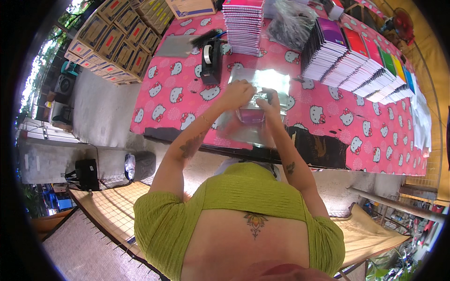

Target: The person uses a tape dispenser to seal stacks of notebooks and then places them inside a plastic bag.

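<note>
Pink vinyl printed with white cat faces covers the tabletop [173, 117] before us, and brown cardboard boxes [112, 44] stand piled on the grey floor to our left. Just below and between our hands lies one purple, flat-faced item [251, 116], within or beneath shiny, clear plastic film [241, 135] that spreads toward the table's near edge. Our left hand [240, 94] is bent at the knuckles, fingers close together, touching the film above the item; we cannot tell whether it grips. Our right hand [269, 104] is partly open, thumb apart from the bent fingers, on the film just right of the item's upper end; whether it pinches any plastic, we cannot tell. Near our left hand we count one black tape dispenser [211, 70]. Beyond stands one tall stack of pink-topped spiral notebooks [243, 30]. Along the right, we count six adjoining notebook stacks [351, 61], topped purple, red, pink, green, yellow and blue.
</note>
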The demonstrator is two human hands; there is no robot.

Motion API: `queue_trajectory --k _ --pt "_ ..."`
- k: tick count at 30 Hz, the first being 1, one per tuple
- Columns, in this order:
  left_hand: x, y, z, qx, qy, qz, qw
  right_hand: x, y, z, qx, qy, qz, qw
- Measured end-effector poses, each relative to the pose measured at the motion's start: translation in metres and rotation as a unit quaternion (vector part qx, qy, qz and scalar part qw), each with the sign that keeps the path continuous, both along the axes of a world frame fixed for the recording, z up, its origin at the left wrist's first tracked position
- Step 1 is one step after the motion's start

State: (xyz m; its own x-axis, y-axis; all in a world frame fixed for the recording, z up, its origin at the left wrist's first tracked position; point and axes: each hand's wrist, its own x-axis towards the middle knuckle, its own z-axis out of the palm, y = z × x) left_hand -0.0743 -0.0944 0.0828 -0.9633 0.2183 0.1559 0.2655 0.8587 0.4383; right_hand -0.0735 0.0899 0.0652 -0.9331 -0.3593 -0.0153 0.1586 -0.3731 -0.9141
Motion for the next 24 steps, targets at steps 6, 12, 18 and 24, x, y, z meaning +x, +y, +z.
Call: queue_trajectory --k 6,12,18,24 --pt "0.024 0.019 0.030 -0.115 0.043 -0.028 0.992 -0.003 0.007 -0.008 -0.028 0.020 0.009 0.999" --pt "0.047 0.043 0.039 -0.123 0.042 -0.003 0.991 -0.006 0.027 -0.022 -0.095 -0.098 -0.019 0.990" --pt "0.043 0.049 0.040 -0.149 0.062 -0.015 0.987 0.001 0.022 -0.040 -0.099 -0.137 -0.029 0.985" --pt "0.015 0.049 0.060 -0.021 -0.028 0.026 0.999 0.037 0.058 -0.088 0.011 -0.243 0.386 0.890"
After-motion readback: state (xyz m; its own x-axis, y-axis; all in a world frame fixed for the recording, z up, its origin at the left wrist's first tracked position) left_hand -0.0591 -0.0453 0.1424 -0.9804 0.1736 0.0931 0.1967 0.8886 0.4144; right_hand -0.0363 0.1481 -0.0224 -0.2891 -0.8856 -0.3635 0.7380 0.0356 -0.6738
